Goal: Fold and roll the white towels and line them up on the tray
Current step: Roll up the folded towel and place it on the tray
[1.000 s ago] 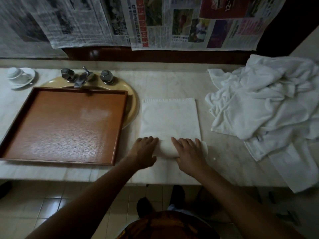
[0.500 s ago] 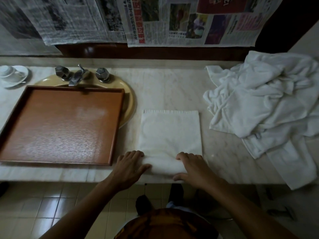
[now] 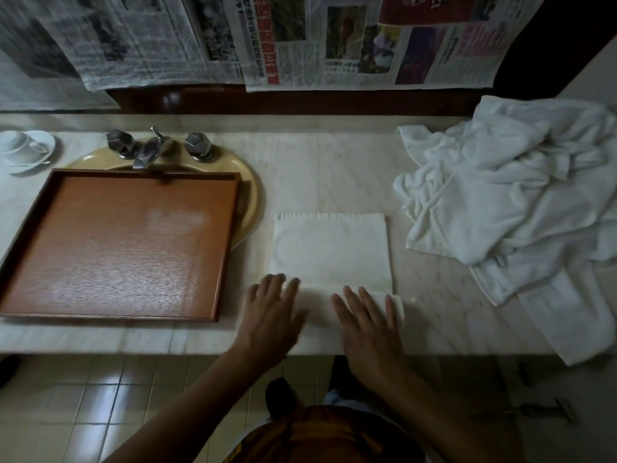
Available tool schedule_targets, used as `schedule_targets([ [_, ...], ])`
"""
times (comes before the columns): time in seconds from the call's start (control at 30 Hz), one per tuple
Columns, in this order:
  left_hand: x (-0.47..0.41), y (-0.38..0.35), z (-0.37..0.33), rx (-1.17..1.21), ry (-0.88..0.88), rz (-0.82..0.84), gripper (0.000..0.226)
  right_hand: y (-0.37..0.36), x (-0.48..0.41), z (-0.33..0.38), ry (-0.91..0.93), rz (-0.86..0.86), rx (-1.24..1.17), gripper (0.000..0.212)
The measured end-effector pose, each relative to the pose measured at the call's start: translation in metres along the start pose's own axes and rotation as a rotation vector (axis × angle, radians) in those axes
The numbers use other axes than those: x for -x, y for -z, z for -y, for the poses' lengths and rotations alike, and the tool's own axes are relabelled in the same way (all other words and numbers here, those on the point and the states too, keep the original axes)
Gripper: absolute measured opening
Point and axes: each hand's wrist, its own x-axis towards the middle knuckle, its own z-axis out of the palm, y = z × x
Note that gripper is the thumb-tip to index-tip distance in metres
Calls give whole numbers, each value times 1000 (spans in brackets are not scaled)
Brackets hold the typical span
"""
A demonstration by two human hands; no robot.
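We rested our left hand (image 3: pixel 270 312) and right hand (image 3: pixel 367 325), each grip apart with straight fingers, on the rolled near end of the towel (image 3: pixel 330 248), which lay on the bench (image 3: pixel 334 168) between the tray (image 3: pixel 127 242) and the towel pile (image 3: pixel 517 195).

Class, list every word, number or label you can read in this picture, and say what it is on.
"12", uncertain and cut by the frame edge: white figures on the red advert of the right newspaper.
Too blurred to read: the red headline column on that newspaper.
Print too small to read: the left newspapers.
Too small to read: the blue tag on the towel pile.
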Motion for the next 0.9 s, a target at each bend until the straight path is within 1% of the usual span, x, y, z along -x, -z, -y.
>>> schedule_targets([
  [0.07, 13, -15, -18, -32, -180, 18, 69, -1, -5, -3, 3, -4, -1, 89],
  [0.1, 16, -25, -22, -66, -224, 53, 75, 0, -9, -4, -1, 7, 4, 91],
  [0.2, 9, -45, -17, -132, -245, 126, 91, 2, -22, -10, 13, 29, 15, 92],
  [0.3, -9, -48, -7, -161, -227, 122, 96, 7, -40, -17, 32, 57, 37, 94],
  [0.4, -32, -38, 1, -159, -249, 155, 94, 15, -61, -25, 33, 67, 54, 94],
  [0.6, -62, -15, 19, -111, -274, 221, 82, 25, -82, -34, 74, 104, 93, 78],
  [0.73, -43, -13, 16, -43, -287, 268, 73, 30, -62, -30, 104, 176, 23, 78],
  [0.9, -1, -18, 18, 106, -283, 336, 76, 24, -25, -29, 129, 246, 11, 81],
])
